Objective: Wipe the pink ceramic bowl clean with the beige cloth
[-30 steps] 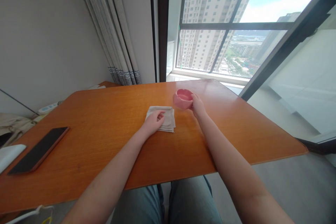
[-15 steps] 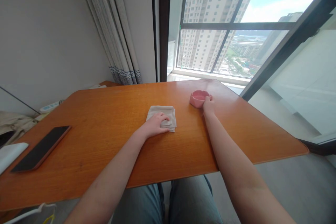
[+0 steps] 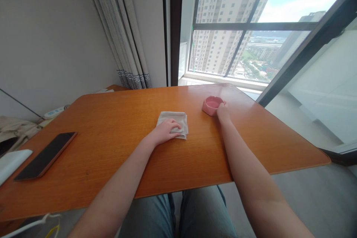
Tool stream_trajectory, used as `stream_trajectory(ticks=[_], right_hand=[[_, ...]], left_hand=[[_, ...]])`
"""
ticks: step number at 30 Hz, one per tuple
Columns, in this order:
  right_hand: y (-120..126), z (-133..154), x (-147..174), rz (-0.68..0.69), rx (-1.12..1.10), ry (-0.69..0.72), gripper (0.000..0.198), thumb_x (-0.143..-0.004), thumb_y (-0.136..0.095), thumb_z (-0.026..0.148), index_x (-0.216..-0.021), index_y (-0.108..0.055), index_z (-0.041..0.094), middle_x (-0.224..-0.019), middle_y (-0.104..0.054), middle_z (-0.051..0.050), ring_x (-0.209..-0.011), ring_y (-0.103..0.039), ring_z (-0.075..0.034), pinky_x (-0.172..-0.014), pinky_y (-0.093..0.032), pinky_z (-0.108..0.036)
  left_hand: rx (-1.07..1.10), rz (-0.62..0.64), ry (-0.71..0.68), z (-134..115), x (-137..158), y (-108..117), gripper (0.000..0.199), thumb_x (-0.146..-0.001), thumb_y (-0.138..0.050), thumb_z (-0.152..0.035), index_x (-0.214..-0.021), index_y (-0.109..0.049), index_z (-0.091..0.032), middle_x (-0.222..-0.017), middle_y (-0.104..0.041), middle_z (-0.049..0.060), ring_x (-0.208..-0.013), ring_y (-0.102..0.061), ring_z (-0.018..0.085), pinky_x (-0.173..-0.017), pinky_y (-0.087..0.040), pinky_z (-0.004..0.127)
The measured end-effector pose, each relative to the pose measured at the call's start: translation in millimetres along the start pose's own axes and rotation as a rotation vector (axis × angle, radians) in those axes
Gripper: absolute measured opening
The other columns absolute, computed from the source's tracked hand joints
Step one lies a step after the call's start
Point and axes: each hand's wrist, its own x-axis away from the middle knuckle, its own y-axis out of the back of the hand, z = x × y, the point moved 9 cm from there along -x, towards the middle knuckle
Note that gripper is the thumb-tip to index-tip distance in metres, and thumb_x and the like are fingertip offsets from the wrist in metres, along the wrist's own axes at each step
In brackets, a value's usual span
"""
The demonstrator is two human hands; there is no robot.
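My left hand [image 3: 164, 131] is on a folded light grey cloth [image 3: 182, 119] at the middle of the wooden table. Its fingers curl over the cloth, with the thumb at the near edge. Farther back and to the right, my right hand [image 3: 223, 111] pinches the right side of a pink ashtray [image 3: 209, 107] with notches in its rim. The ashtray appears to be on the table or very close to it. My right fingertips are partly hidden behind its wall.
A dark, flat, rectangular object [image 3: 46, 156] lies on the table [image 3: 111, 119] at the left, beside a white object [image 3: 13, 161]. A power strip [image 3: 55, 111] shows past the left edge. Behind are a grey curtain [image 3: 125, 44] and a large window [image 3: 223, 44].
The view has shifted slightly. Both hands stay where they were, on the cloth and the ashtray, with little visible movement.
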Motion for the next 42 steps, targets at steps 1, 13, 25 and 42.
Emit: stream_trajectory(ticks=[1, 13, 25, 42], right_hand=[[1, -3, 0, -0.004, 0.010, -0.031, 0.032, -0.079, -0.037, 0.022, -0.099, -0.060, 0.012, -0.095, -0.065, -0.014, -0.087, -0.061, -0.023, -0.081, -0.048, -0.036], [24, 40, 26, -0.134, 0.041, 0.041, 0.040, -0.089, -0.034, 0.032, -0.123, -0.048, 0.017, -0.124, -0.053, -0.014, -0.118, -0.048, -0.025, -0.100, -0.038, -0.043], [-107, 125, 226, 0.900, 0.431, 0.827, 0.037, -0.081, -0.059, 0.038, -0.114, -0.059, 0.021, -0.120, -0.058, -0.011, -0.113, -0.050, -0.027, -0.095, -0.038, -0.040], [-102, 122, 193, 0.740, 0.516, 0.841, 0.046, -0.081, -0.056, 0.031, -0.126, -0.052, 0.023, -0.131, -0.050, -0.012, -0.119, -0.045, -0.029, -0.100, -0.031, -0.043]], left_hand=[[-0.001, -0.003, -0.004, -1, 1, 0, 0.028, -0.081, -0.058, -0.038, -0.102, -0.065, -0.021, -0.111, -0.058, 0.008, -0.106, -0.053, 0.023, -0.094, -0.041, 0.033], [0.077, -0.153, -0.026, -6, -2, 9, 0.011, -0.080, -0.052, -0.027, -0.080, -0.059, -0.019, -0.087, -0.062, 0.004, -0.082, -0.056, 0.018, -0.077, -0.044, 0.030], [1.121, -1.356, 0.576, 123, 62, 58, 0.013, -0.081, -0.040, -0.022, -0.094, -0.039, -0.023, -0.093, -0.058, 0.002, -0.093, -0.060, 0.015, -0.079, -0.049, 0.028], [0.613, -0.715, 0.563, 129, 29, 45, 0.067, -0.065, -0.073, -0.028, -0.126, -0.048, -0.017, -0.097, -0.064, 0.008, -0.093, -0.061, 0.019, -0.086, -0.045, 0.033]])
